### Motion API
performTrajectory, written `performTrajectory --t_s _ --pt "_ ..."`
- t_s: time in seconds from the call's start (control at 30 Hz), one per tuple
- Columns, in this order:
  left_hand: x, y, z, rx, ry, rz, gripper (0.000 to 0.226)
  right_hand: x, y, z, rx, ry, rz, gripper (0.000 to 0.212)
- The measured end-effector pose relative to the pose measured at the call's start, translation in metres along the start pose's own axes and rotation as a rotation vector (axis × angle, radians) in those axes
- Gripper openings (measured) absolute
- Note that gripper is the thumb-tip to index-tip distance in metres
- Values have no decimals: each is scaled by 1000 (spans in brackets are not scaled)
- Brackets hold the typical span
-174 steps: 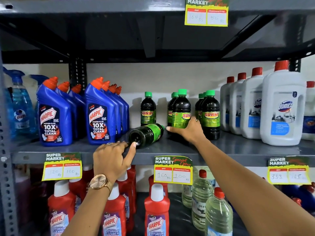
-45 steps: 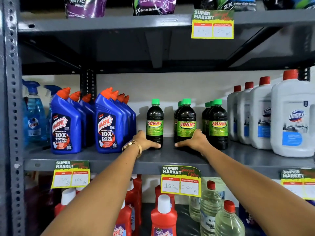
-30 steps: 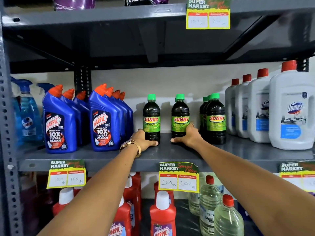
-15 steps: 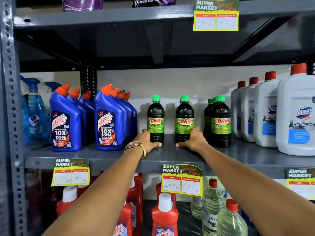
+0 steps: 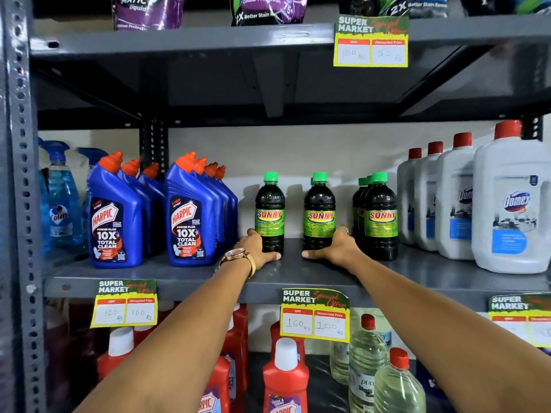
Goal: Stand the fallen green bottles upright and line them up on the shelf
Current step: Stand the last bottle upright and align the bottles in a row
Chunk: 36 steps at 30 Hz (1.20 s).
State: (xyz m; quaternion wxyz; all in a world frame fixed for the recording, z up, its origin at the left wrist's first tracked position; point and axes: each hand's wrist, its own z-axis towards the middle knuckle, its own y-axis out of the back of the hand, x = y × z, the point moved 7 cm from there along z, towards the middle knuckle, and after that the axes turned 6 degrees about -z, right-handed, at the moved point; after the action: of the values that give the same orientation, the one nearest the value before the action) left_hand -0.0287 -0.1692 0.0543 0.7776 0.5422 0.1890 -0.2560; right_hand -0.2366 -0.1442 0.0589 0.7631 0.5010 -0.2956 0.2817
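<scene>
Dark bottles with green caps and green SUNNY labels stand upright on the grey middle shelf point(image 5: 298, 274). My left hand point(image 5: 255, 248) wraps the base of the left bottle point(image 5: 269, 211), thumb lying on the shelf in front. The fingers of my right hand point(image 5: 335, 248) curl round the base of the middle bottle point(image 5: 319, 214), which hides another behind it. A right-hand group point(image 5: 380, 217) of about three bottles stands close together, untouched. No green bottle lies on its side.
Blue Harpic bottles point(image 5: 190, 216) stand just left of my left hand, blue spray bottles point(image 5: 61, 201) beyond them. White Domex jugs point(image 5: 511, 204) fill the right end. Price tags point(image 5: 314, 315) hang off the shelf edge. Red bottles point(image 5: 284, 377) and clear bottles point(image 5: 368, 371) sit below.
The bottle that lay on its side 5.8 s ago now stands upright at the left. Over the last second both hands stay at the two bottles' bases; only the view shifts.
</scene>
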Motion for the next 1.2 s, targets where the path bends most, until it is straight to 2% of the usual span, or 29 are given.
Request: performTrajectory --t_s 0.07,0.13,0.17,0.23,0.3,0.33,0.37,0.4,0.43,0.5,0.6,0.8,1.2 --pt "-1 -2 -7 39 43 14 118 -5 11 -4 -31 -14 83 79" --pt "-3 1 -20 -3 50 65 129 -12 29 -6 -121 36 71 51" --pt "-8 5 -29 -65 18 142 127 -14 41 -7 -205 78 51 43" --pt "-26 15 -47 -223 -144 315 106 -21 72 -9 -423 122 46 40" --pt "-49 18 -60 -254 -360 285 74 -31 101 -7 -607 68 -8 64" --pt "-59 12 -64 -178 -443 210 62 -38 109 -2 -605 -24 -61 86" --pt "-70 3 -66 -68 -504 143 54 -48 110 6 -523 -126 -103 106" --pt "-81 -10 -67 51 -539 103 50 -55 107 14 -404 -189 -99 120" --pt "-90 -23 -69 155 -552 86 50 -62 99 19 -290 -205 -51 124" --pt "-99 -45 -67 293 -523 89 52 -71 90 25 -208 -167 21 109" --pt "-98 -64 -59 391 -450 145 56 -81 91 27 -274 -107 -96 91" --pt "-96 -63 -62 401 -452 140 52 -78 89 31 -216 -32 -156 92" --pt "-99 -60 -66 397 -453 159 55 -79 85 32 -283 -69 -234 94"
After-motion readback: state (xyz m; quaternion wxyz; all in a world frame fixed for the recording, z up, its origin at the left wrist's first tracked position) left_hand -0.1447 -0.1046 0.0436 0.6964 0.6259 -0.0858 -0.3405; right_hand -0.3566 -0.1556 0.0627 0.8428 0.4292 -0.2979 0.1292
